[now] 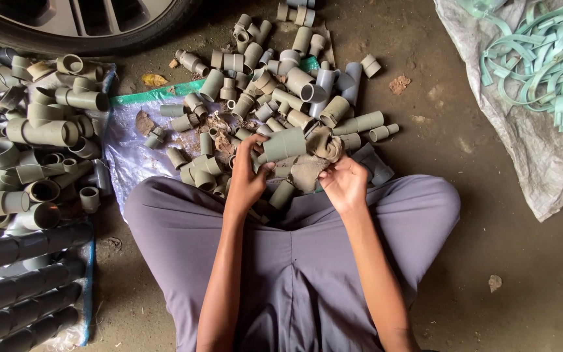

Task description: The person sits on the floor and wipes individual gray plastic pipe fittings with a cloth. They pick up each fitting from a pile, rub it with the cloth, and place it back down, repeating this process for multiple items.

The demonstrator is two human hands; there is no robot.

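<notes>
I sit cross-legged on the ground in grey trousers (184, 228). My left hand (247, 177) grips a short grey-green pipe fitting (283, 145) held just above my lap. My right hand (345, 183) holds a brownish rag (307, 171) pressed against that fitting. Directly ahead of my hands lies a heap of several similar pipe fittings (275, 85) spread over a clear plastic sheet (131, 156).
A second heap of bigger grey fittings (27, 143) and stacked dark pipes (21, 293) fills the left side. A vehicle tyre (79, 32) stands at top left. At right, a grey sack (542, 163) carries pale green clips (542, 58). Bare dirt floor lies between.
</notes>
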